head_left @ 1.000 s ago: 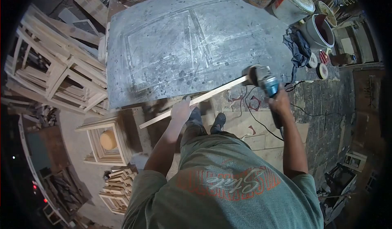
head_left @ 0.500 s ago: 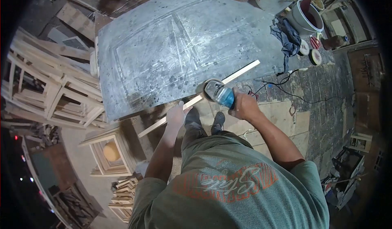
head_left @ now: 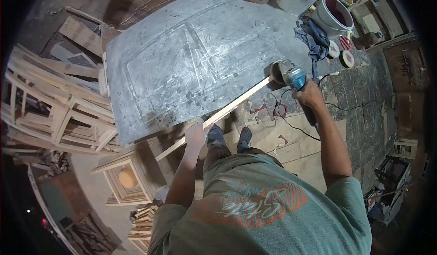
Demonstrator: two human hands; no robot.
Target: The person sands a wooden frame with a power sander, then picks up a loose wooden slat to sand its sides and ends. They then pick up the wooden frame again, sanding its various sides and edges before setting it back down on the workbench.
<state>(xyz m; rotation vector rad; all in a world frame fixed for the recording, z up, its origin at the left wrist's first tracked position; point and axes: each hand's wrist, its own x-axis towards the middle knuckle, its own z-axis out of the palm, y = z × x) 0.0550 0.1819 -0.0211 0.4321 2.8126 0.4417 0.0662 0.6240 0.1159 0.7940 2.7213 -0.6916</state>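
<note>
My left hand (head_left: 195, 136) is closed around a long, thin wooden strip (head_left: 236, 101), which slants from lower left to upper right across the front edge of a grey worktop (head_left: 154, 73). My right hand (head_left: 310, 94) grips a blue angle grinder (head_left: 295, 76) by its body. The grinder's round disc (head_left: 276, 72) meets the far right end of the strip, covering its tip. A black cord trails from the tool toward the floor.
Buckets (head_left: 332, 16) and a dark cloth (head_left: 313, 39) stand at the worktop's right, beside round sanding discs (head_left: 347, 58). Wooden frames (head_left: 59, 105) are stacked at left. A box-like wooden frame (head_left: 125, 180) sits on the floor near my left arm.
My right hand has carried the grinder up and right along the strip, from its middle to its far end. My left hand still holds the strip in about the same place.
</note>
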